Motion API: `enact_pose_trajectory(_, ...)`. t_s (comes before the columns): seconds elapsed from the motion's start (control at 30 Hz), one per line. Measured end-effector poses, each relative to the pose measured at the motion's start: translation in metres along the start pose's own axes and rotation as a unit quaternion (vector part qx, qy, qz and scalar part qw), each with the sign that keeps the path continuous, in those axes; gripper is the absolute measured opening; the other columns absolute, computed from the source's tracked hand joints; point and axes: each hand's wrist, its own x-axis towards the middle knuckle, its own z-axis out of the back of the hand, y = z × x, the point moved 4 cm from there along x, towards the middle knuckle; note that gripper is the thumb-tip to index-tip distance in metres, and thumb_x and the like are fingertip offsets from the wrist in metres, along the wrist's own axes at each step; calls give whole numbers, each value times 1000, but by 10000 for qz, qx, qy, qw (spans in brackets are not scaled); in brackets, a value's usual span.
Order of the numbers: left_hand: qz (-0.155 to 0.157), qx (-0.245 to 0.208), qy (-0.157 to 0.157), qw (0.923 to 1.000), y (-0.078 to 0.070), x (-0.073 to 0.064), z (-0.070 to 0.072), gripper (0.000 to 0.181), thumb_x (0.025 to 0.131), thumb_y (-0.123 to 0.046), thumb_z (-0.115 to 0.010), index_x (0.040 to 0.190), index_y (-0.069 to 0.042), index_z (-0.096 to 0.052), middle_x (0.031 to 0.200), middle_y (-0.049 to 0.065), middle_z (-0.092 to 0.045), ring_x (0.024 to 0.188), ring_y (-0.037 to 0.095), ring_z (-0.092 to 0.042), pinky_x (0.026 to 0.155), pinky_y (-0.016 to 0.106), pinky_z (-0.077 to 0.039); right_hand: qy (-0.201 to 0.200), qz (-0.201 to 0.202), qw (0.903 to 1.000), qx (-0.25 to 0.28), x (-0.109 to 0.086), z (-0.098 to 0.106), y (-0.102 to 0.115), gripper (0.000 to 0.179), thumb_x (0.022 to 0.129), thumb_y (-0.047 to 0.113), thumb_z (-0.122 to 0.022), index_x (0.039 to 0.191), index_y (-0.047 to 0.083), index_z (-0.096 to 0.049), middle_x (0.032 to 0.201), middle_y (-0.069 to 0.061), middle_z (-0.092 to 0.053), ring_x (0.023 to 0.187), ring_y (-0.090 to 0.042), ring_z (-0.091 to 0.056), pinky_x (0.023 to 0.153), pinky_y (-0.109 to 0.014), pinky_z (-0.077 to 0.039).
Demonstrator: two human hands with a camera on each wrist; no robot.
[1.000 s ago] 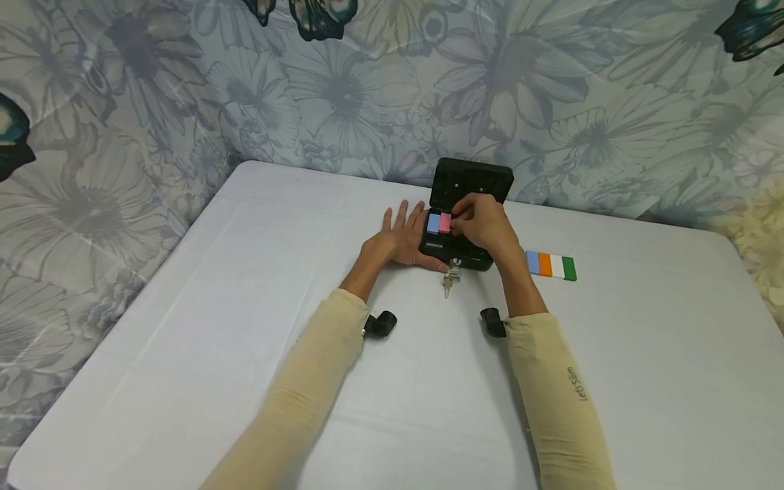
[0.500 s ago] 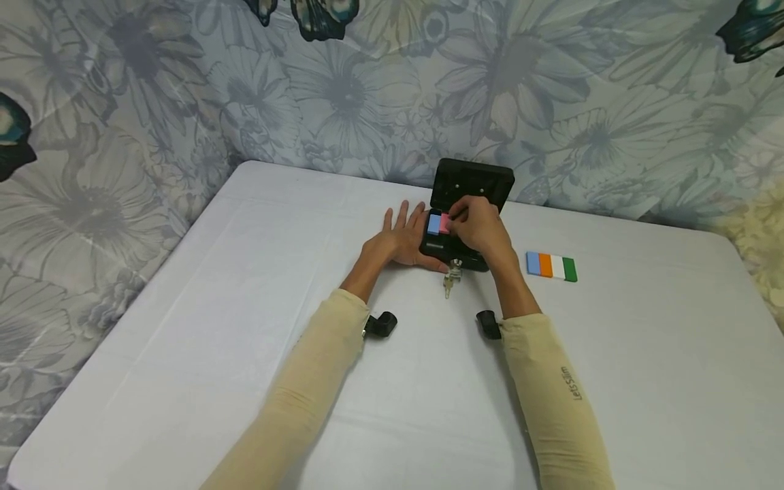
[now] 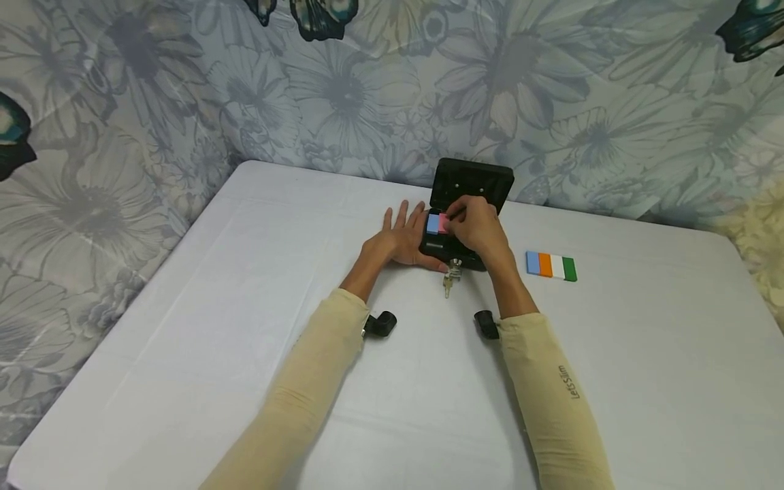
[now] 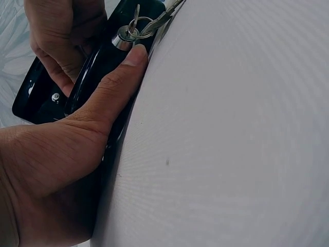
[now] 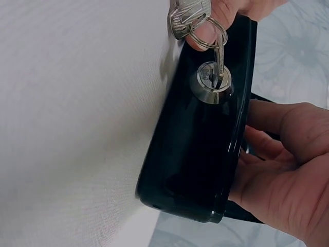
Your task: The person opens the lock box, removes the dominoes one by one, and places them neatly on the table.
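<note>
A black metal box (image 3: 436,246) stands at the far side of the table with its lid (image 3: 472,178) raised. My left hand (image 3: 401,243) lies against its left side with fingers spread, the thumb along the front wall below the lock (image 4: 123,38). My right hand (image 3: 480,223) reaches into the box with curled fingers. Its fingertips are right at a pink block (image 3: 442,223), partly covering it. I cannot tell whether they pinch it. A light-blue block (image 3: 433,224) sits to the left of the pink one. In the right wrist view, the box wall hides the right fingertips.
Keys (image 5: 190,18) hang on a ring from the lock at the front. Right of the box lies a row of blue, orange, white and green blocks (image 3: 556,266) on the white tabletop (image 3: 643,340). A flowered cloth (image 3: 343,95) hangs behind the table.
My right hand has moved slightly left inside the box and now covers the pink block's right edge. My left hand, the box and the row of blocks have stayed put.
</note>
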Motion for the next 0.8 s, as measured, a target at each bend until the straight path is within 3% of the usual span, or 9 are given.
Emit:
enact_pose_trajectory(0.47, -27, -76, 57, 10000, 2, 6, -2, 132, 86, -79, -65, 168, -14, 16, 175, 2, 27, 161, 30, 30, 131, 57, 15, -33, -295, 9996, 21, -2, 2, 0, 25, 101, 6, -65, 124, -2, -68, 116, -26, -69, 101, -34, -66, 100, -51, -56)
enact_pose_trajectory(0.67, -30, 39, 0, 10000, 1, 3, -1, 131, 85, -81, -63, 168, -14, 14, 176, 2, 24, 162, 30, 27, 132, 56, 12, 49, -406, 9991, 67, -2, 6, -2, 27, 101, 6, -64, 127, -1, -67, 120, -27, -69, 105, -36, -65, 108, -52, -54)
enact_pose_trajectory(0.8, -47, 98, -31, 9999, -1, -2, 0, 131, 85, -83, -61, 168, -13, 14, 176, 3, 24, 163, 31, 26, 133, 56, 11, 9, -286, 9996, 49, -2, 11, -2, 28, 100, 3, -63, 127, -2, -68, 118, -27, -69, 102, -36, -64, 106, -52, -55)
